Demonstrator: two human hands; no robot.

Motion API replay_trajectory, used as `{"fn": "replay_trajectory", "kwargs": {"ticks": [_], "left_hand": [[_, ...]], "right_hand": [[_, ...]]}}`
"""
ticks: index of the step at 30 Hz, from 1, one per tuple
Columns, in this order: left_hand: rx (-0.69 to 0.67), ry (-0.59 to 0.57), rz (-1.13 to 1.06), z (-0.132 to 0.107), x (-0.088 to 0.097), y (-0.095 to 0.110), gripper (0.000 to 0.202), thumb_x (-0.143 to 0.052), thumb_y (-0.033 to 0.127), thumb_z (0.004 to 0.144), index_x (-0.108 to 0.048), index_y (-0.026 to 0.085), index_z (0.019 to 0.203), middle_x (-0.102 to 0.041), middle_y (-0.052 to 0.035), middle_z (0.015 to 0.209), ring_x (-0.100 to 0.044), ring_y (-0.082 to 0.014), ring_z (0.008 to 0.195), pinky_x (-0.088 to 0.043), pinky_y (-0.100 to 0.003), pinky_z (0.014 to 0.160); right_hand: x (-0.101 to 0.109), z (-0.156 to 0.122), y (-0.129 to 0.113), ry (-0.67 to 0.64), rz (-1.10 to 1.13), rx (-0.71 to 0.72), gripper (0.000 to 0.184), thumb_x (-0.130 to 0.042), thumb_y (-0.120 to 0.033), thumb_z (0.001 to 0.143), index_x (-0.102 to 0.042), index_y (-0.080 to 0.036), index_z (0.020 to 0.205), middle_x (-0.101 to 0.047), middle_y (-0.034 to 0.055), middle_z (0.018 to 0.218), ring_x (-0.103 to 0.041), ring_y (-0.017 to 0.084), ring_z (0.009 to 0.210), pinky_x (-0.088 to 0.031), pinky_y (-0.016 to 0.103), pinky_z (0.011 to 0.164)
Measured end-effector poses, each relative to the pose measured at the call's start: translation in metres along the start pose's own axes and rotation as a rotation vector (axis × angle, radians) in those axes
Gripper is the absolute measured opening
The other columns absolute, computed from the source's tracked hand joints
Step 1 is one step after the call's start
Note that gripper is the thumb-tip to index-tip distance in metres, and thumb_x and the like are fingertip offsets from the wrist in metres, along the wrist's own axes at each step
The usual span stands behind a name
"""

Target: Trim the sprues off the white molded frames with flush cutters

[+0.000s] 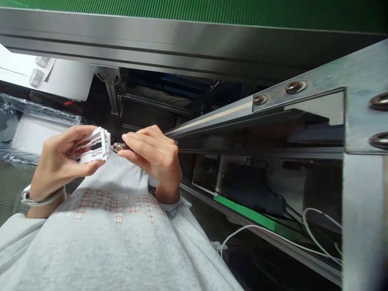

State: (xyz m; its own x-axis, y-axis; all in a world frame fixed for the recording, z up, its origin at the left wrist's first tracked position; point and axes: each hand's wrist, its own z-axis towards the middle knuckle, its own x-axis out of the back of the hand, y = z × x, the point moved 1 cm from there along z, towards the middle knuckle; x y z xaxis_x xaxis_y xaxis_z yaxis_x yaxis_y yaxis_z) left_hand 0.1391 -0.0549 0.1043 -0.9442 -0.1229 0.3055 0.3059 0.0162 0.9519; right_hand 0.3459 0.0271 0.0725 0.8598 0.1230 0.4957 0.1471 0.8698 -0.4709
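Observation:
My left hand (62,151) is closed around a white plastic frame (103,142) with open slots, its thumb along the near side and its fingers over the far side. In my right hand (154,151), pinched between thumb and fingers, is a small shiny metal tool (116,147) that resembles nail clippers; most of it is hidden by the fingers. Its tip meets the right edge of the frame, or lies very close to it. Both hands are raised in front of my grey shirt.
A green ribbed belt (194,9) with a metal side rail (182,42) runs across the top. Metal framing (363,202) stands at right, near a white cable (266,229). At left are small clear plastic parts (36,77) on white sheets and a plastic-lined box (27,131).

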Motion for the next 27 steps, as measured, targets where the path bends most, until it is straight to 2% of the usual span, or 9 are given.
{"fn": "replay_trajectory", "kwargs": {"ticks": [3,6,10,14,18,21,24,26,27], "left_hand": [[0.008,-0.01,-0.022,0.0,-0.001,-0.002,0.047,-0.088,0.016,0.069,-0.076,0.016,0.115,-0.075,-0.0054,0.096,-0.067,-0.016,0.083,-0.058,-0.02,0.072],[0.008,-0.015,-0.052,0.001,-0.001,-0.005,0.049,-0.088,0.012,0.069,-0.076,0.019,0.116,-0.075,-0.0032,0.096,-0.067,-0.0143,0.084,-0.057,-0.017,0.073],[0.011,-0.009,-0.062,0.003,-0.001,-0.006,0.051,-0.09,0.01,0.067,-0.077,0.019,0.115,-0.075,-0.0016,0.094,-0.066,-0.0124,0.082,-0.056,-0.014,0.072],[-0.034,0.006,-0.073,0.005,-0.001,-0.008,0.049,-0.091,0.015,0.066,-0.078,0.021,0.112,-0.075,-0.0011,0.091,-0.068,-0.0105,0.078,-0.056,-0.011,0.07],[-0.049,-0.023,-0.098,0.007,0.0,-0.007,0.048,-0.088,0.014,0.067,-0.078,0.021,0.113,-0.076,-0.0012,0.093,-0.069,-0.009,0.078,-0.056,-0.008,0.07],[-0.1,-0.086,-0.149,0.008,-0.001,-0.004,0.046,-0.086,0.012,0.071,-0.077,0.02,0.115,-0.078,-0.0024,0.098,-0.071,-0.009,0.08,-0.056,-0.008,0.07],[-0.164,-0.111,-0.205,0.009,-0.004,-0.005,0.045,-0.088,0.017,0.074,-0.076,0.018,0.118,-0.079,-0.0051,0.105,-0.074,-0.0123,0.088,-0.059,-0.012,0.074],[-0.25,-0.085,-0.223,0.01,-0.006,-0.008,0.048,-0.089,0.021,0.076,-0.074,0.017,0.121,-0.079,-0.0068,0.111,-0.075,-0.0148,0.093,-0.06,-0.017,0.078],[-0.335,-0.062,-0.211,0.011,-0.007,-0.009,0.051,-0.09,0.024,0.077,-0.073,0.017,0.124,-0.078,-0.0077,0.114,-0.075,-0.0168,0.098,-0.06,-0.02,0.082]], "right_hand": [[0.0,-0.002,0.002,-0.034,-0.016,-0.03,0.018,-0.066,-0.035,0.099,-0.071,-0.022,0.111,-0.081,0.0032,0.094,-0.072,0.018,0.082,-0.055,0.035,0.074],[0.001,-0.003,0.002,-0.044,-0.029,-0.033,0.02,-0.065,-0.037,0.1,-0.071,-0.021,0.11,-0.081,0.0036,0.096,-0.071,0.018,0.082,-0.054,0.034,0.075],[0.001,-0.002,0.001,-0.006,-0.018,-0.004,0.017,-0.067,-0.031,0.099,-0.069,-0.018,0.11,-0.081,0.0043,0.093,-0.071,0.016,0.08,-0.054,0.032,0.074],[-0.001,0.0,-0.001,0.022,-0.042,0.019,0.015,-0.07,-0.025,0.097,-0.068,-0.013,0.105,-0.08,0.004,0.086,-0.071,0.015,0.074,-0.054,0.03,0.069],[-0.003,-0.001,-0.002,0.044,-0.007,0.032,0.015,-0.07,-0.022,0.096,-0.068,-0.01,0.104,-0.078,0.0045,0.083,-0.07,0.013,0.07,-0.056,0.028,0.068],[-0.004,-0.003,0.0,0.109,0.117,-0.011,0.017,-0.069,-0.029,0.097,-0.068,-0.012,0.102,-0.079,0.0038,0.084,-0.07,0.012,0.07,-0.057,0.025,0.068],[-0.003,-0.003,0.002,0.213,0.164,-0.069,0.017,-0.071,-0.032,0.095,-0.069,-0.015,0.1,-0.079,0.0027,0.084,-0.07,0.011,0.07,-0.057,0.023,0.066],[-0.001,-0.003,0.003,0.204,0.098,-0.077,0.016,-0.072,-0.03,0.094,-0.069,-0.016,0.099,-0.08,0.0028,0.084,-0.07,0.012,0.07,-0.057,0.024,0.066],[-0.001,-0.002,0.003,0.173,0.06,-0.071,0.016,-0.072,-0.03,0.094,-0.069,-0.015,0.098,-0.08,0.0029,0.083,-0.07,0.012,0.07,-0.057,0.025,0.067]]}}
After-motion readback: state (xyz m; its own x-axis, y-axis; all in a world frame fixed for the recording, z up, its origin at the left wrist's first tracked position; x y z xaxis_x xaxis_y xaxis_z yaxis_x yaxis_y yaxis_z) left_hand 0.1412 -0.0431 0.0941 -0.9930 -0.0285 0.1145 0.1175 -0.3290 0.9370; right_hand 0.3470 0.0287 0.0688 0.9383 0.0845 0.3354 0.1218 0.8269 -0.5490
